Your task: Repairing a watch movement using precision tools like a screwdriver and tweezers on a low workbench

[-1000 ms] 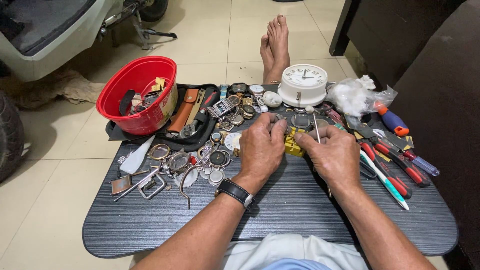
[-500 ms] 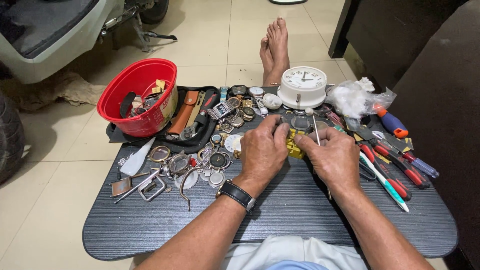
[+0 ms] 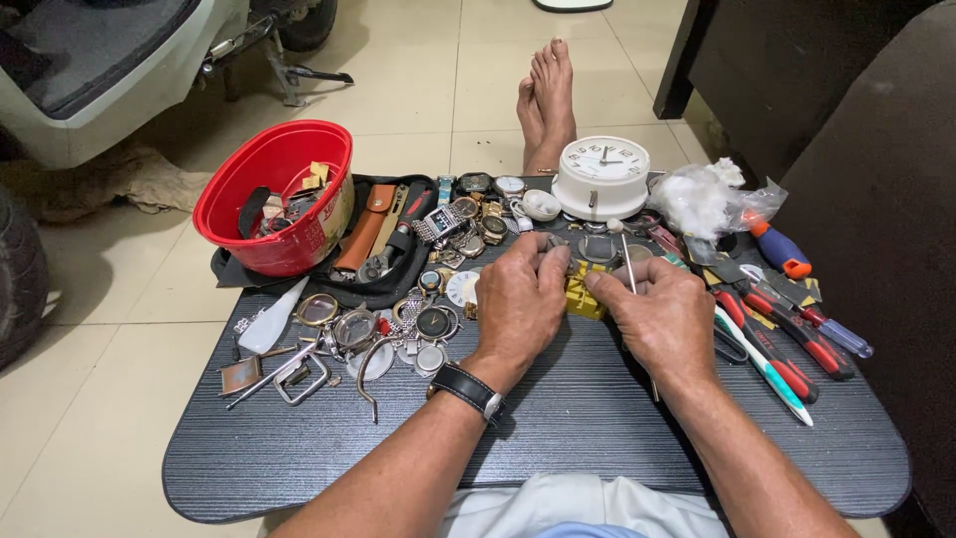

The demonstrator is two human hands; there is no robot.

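- The left hand curls over a yellow holder block on the dark tray table; what its fingers pinch cannot be told.
- The right hand grips a thin metal tool, its long axis near upright, tip pointing away toward the white clock.

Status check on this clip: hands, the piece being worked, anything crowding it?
Left hand pinching a small part over the yellow holder block. Right hand gripping a thin metal tool. Watch parts and red-handled tools crowd both sides.
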